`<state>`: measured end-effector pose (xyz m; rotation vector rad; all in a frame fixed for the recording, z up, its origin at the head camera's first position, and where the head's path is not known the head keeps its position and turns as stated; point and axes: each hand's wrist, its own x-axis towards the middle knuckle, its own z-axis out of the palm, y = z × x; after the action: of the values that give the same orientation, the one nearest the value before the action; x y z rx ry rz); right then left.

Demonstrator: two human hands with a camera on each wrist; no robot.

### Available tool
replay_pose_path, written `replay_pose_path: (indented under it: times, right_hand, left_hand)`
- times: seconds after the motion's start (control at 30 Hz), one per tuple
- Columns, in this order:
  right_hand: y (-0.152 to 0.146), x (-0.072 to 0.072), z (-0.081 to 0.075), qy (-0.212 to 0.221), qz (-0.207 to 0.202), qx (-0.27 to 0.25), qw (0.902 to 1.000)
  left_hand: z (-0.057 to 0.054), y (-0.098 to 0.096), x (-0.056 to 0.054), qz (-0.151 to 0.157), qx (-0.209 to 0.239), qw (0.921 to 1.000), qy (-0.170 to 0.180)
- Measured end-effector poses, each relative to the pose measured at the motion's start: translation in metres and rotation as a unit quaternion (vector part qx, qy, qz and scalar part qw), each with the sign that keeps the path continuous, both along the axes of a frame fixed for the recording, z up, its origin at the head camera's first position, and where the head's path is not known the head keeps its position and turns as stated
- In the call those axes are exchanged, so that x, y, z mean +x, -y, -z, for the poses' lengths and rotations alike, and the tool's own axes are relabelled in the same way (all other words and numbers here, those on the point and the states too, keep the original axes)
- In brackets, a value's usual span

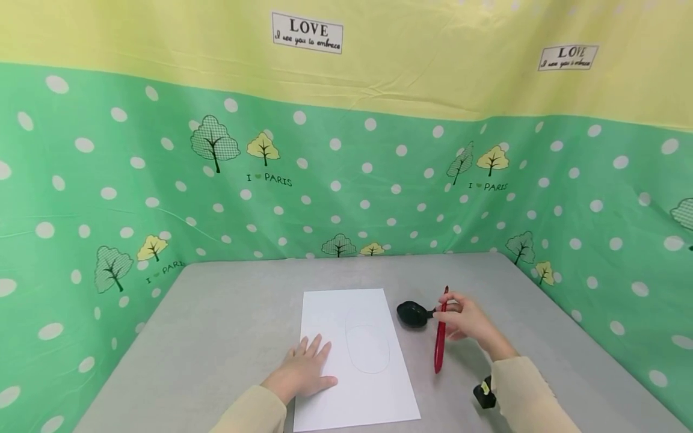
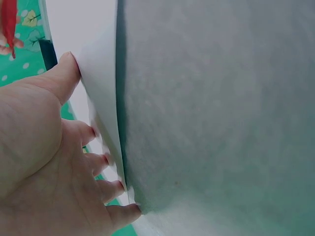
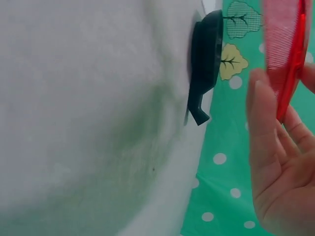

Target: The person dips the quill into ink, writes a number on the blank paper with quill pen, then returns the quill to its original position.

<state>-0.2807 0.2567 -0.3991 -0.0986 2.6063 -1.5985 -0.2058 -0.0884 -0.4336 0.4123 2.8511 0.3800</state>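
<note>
My left hand [image 1: 305, 370] lies with its fingers spread on the left part of a white sheet of paper [image 1: 357, 400]. A thin pencil-like outline of a rounded, elongated shape [image 1: 368, 349] is on the sheet, right of that hand. In the left wrist view the fingertips [image 2: 112, 187] press at the paper's edge. My right hand [image 1: 465, 319] pinches a red comb [image 1: 440, 343] between thumb and fingers, held upright to the right of the paper. Fine teeth show on the comb [image 3: 281, 46] in the right wrist view. Close by is a black, rounded spoon-like thing [image 1: 412, 314] with a short handle.
The grey table [image 1: 233, 337] carries the paper and the black thing. A green dotted cloth [image 1: 335, 198] with a yellow top band hangs at the back and both sides. A small black device [image 1: 484, 394] sits by my right sleeve [image 1: 527, 391].
</note>
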Motion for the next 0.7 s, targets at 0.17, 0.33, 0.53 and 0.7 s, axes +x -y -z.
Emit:
replay_pose_path:
  times: [0.17, 0.33, 0.53, 0.7]
  right_hand:
    - [0.002, -0.001, 0.005, -0.016, -0.022, 0.051, 0.9983]
    - [0.003, -0.001, 0.010, -0.040, -0.032, 0.123, 0.9910]
    - [0.007, 0.002, 0.014, -0.044, -0.030, 0.201, 0.9781]
    - [0.011, 0.003, 0.018, -0.036, -0.033, 0.253, 0.9662]
  left_hand:
    - [0.001, 0.000, 0.000, 0.004, -0.004, 1.0000, 0.007]
    - [0.000, 0.001, 0.001, 0.001, 0.004, 1.0000, -0.001]
    - [-0.001, 0.000, 0.002, 0.001, -0.001, 1.0000, -0.008]
    - [0.000, 0.001, 0.001, 0.002, 0.005, 1.0000, -0.008]
